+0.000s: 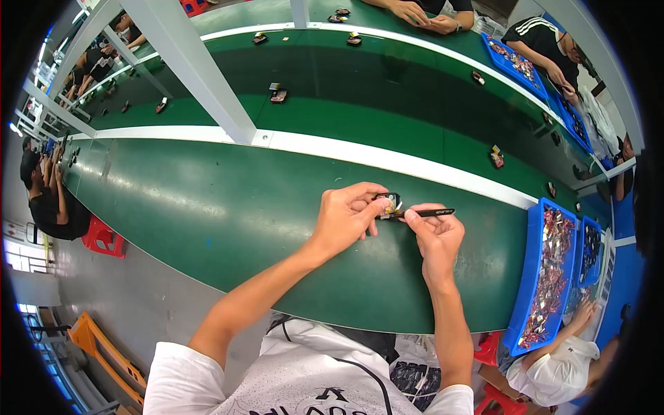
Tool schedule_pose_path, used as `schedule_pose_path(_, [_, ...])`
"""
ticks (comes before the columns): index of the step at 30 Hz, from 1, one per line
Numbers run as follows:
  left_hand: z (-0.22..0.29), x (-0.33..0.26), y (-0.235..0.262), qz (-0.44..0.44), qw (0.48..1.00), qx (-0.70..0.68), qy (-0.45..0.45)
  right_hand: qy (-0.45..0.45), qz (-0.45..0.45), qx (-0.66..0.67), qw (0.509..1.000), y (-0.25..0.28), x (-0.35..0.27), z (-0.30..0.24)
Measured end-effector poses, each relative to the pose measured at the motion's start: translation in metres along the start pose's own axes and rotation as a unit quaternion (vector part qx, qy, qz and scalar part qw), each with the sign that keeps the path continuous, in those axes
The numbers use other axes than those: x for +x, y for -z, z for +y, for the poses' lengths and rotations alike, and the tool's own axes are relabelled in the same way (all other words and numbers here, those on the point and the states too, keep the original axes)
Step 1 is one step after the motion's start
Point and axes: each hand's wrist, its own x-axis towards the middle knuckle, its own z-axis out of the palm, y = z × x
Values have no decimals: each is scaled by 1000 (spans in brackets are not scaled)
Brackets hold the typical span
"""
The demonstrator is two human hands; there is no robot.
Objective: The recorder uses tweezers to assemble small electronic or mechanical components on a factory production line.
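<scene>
Over the green worktable (277, 200), my left hand (344, 216) pinches a small black-framed electronic part (392, 198) between thumb and fingers. Bits of white and yellow show inside its frame; finer detail is too small to make out. My right hand (438, 241) grips black tweezers (437, 212) like a pen. Their tips point left and meet the lower right side of the part, close to my left fingertips. Whether the tips pinch anything cannot be seen.
A blue tray (527, 283) of small reddish and silvery parts stands at the right end, with a smaller blue bin (590, 249) beyond. Past the white rail (346, 149) runs a green conveyor (332, 90) carrying scattered small assemblies. A white post (194, 69) rises at left. Co-workers sit around.
</scene>
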Motion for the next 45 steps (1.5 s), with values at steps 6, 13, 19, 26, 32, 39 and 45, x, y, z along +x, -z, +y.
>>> schedule_pose_path(6, [-2,-5,-6,32,993,78,-86,-46,6,20,999,2,0,-4])
schedule_pose_path(13, [-4,-5,-9,49,985,91,-142,-13,9,24,1000,0,-1,-2])
schedule_pose_path(19, [-4,0,-3,7,999,-20,-41,21,2,25,999,1,-2,0])
schedule_pose_path(26, [-8,7,6,-93,989,-115,28,105,0,11,994,5,-1,9])
schedule_pose_path(32, [-6,7,7,-106,986,-127,31,201,20,-85,976,3,-5,9])
schedule_pose_path(39, [-4,6,5,-90,988,-123,4,215,18,-87,973,2,-5,10])
schedule_pose_path(45, [-6,6,6,-85,988,-129,-3,256,24,-115,959,0,-5,7])
